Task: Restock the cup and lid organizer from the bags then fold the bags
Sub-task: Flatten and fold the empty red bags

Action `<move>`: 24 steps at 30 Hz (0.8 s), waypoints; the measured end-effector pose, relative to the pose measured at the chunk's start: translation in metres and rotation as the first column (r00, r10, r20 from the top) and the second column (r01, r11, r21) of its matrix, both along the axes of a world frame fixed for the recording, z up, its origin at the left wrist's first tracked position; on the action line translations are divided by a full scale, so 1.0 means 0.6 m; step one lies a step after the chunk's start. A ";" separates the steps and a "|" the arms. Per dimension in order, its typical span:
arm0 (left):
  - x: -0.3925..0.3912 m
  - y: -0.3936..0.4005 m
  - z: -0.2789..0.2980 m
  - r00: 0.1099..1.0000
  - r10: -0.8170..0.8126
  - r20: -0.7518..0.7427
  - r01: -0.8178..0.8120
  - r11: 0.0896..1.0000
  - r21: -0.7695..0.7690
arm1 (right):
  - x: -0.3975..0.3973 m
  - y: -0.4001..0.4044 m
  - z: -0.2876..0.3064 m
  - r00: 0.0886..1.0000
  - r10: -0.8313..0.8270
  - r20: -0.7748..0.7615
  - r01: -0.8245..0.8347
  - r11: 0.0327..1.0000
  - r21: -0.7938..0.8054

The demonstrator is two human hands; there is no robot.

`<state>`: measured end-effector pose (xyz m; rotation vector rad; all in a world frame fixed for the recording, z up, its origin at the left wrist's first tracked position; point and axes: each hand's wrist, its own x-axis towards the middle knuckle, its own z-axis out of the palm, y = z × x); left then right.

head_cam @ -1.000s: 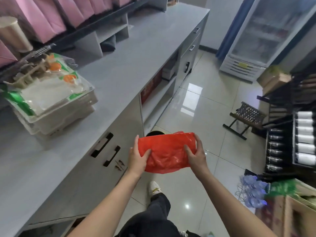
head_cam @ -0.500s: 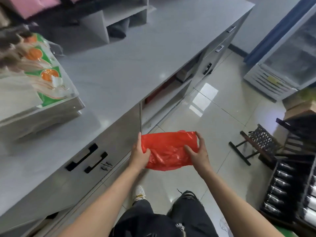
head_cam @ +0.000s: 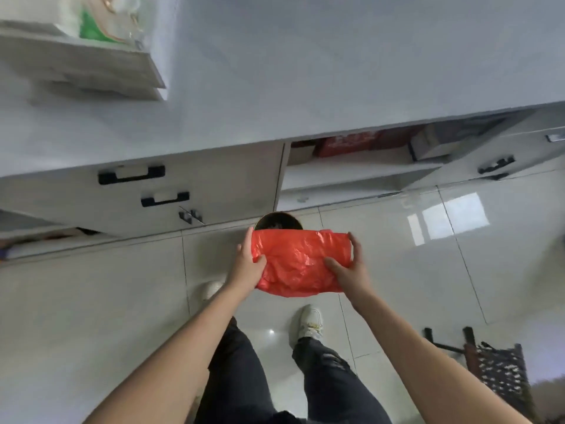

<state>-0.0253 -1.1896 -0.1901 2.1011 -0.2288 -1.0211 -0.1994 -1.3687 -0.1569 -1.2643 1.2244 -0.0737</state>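
Mid-frame, a folded red bag (head_cam: 301,261) is held over the floor (head_cam: 428,255), between both hands. The left hand (head_cam: 249,264) clasps its left end, thumb on top and fingers curled behind; the right hand (head_cam: 348,267) does the same at the right end, so each grip is clamped on the bag. Just above the bag, a round bin (head_cam: 278,220) peeks out at the cabinet's foot. The grey tabletop (head_cam: 305,71) fills the upper frame, with a tray (head_cam: 91,65) at upper left.
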 end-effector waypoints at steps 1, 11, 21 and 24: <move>-0.018 -0.002 -0.014 1.000 0.023 0.004 -0.023 0.999 0.022 | -0.010 -0.011 -0.014 1.000 0.028 0.000 -0.028 1.000 0.005; -0.122 -0.002 -0.149 0.985 0.161 -0.059 -0.159 0.987 0.037 | -0.087 -0.054 -0.170 0.991 0.109 -0.080 -0.102 0.991 0.082; -0.089 -0.037 -0.341 0.968 0.238 -0.082 -0.240 0.971 -0.011 | -0.025 -0.094 -0.329 0.996 0.092 -0.002 -0.092 0.993 0.070; -0.061 -0.055 -0.422 0.973 0.219 -0.073 -0.221 0.975 -0.021 | 0.004 -0.110 -0.392 0.996 0.085 0.023 -0.085 0.996 0.011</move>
